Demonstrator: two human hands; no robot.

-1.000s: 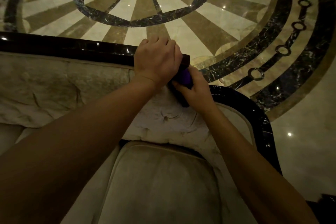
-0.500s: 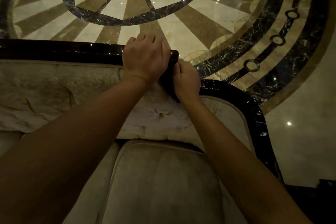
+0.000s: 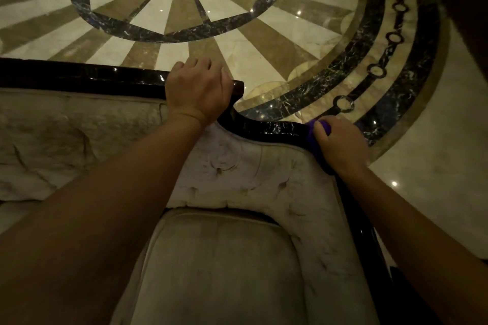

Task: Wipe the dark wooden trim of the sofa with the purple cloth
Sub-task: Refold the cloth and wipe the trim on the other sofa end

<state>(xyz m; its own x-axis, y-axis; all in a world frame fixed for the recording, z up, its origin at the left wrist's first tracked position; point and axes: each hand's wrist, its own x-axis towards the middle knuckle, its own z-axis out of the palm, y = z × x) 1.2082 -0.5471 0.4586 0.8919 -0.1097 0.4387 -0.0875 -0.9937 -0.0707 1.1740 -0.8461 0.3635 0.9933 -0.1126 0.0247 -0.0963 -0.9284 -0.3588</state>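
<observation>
While the right hand [image 3: 339, 144] presses the bunched purple cloth [image 3: 318, 137] onto the dark trim [image 3: 274, 128] where it curves down the sofa's side, the left hand [image 3: 199, 91] clasps the top rail's end, seemingly to steady the reach. Most of the cloth hides under the palm; dim light blurs the cushions [image 3: 224, 266].

One head-worn view — looking steeply down, close over the sofa back [image 3: 111, 140] and floor [image 3: 435, 192].

dim warm light; ceiling-light glints on glossy floor [image 3: 303, 42]; edges bowed.
</observation>
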